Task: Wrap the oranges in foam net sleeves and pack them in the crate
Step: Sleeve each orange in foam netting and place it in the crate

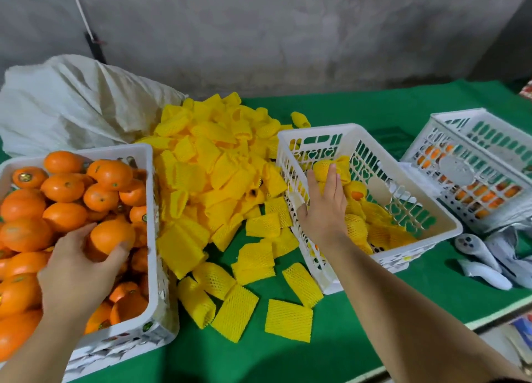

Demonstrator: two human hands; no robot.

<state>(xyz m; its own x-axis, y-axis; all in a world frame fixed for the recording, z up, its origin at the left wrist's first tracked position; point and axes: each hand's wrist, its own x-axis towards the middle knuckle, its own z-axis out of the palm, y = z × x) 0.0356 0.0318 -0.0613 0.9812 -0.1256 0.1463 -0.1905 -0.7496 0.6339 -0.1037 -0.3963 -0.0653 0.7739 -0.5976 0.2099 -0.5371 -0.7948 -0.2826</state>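
My left hand grips a bare orange on top of the heap in the white crate at the left. My right hand reaches palm down into the middle white crate. Its straight fingers touch an orange wrapped in a yellow foam net sleeve. Several wrapped oranges lie on that crate's floor. A big pile of empty yellow sleeves spreads between the two crates, with loose ones near the front.
A white sack slumps behind the orange crate. At the right, stacked white crates hold oranges, with white hand-held tools in front. The green table cover ends at a front right edge. A grey wall stands behind.
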